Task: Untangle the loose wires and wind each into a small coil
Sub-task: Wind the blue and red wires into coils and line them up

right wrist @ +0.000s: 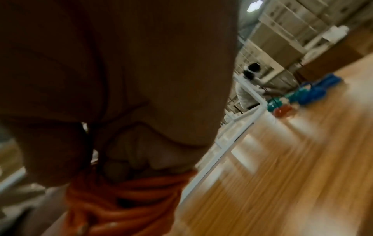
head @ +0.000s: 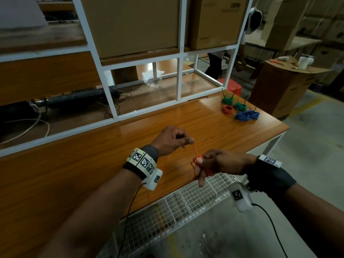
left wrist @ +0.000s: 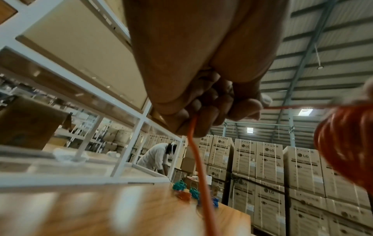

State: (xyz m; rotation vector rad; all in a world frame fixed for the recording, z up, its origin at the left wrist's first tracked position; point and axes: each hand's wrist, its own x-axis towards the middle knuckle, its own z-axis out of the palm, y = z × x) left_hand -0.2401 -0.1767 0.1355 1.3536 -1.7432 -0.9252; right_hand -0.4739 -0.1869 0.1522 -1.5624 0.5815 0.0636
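Wooden table: the left and centre of the head view are filled by it; its near edge is seen running from 7 o'clock up to a corner at 3 o'clock, with bare concrete floor beyond that edge. A wide stretch of bare tabletop is seen at 9 o'clock of the hands.

White shelf frame: set along the table's far edge, at 12 o'clock; cardboard boxes are carried on its upper level.

Wire mesh basket: seen just past the near table edge, at 6 o'clock of the hands, below table level.

Finished coils: green, red and blue bundles are grouped near the far right corner, at 2 o'clock, well apart from the hands and close to the table's right edge.

Left hand: held above the tabletop, fingers curled; the orange wire is pinched between thumb and forefinger. In the left wrist view the wire is seen leaving the fist and hanging down.

Right hand: held just at 4 o'clock of the left, over the near edge. Orange wire turns are wrapped around its fingers and gripped; the wound bundle is shown in the right wrist view. A short taut run of wire is stretched between the two hands.
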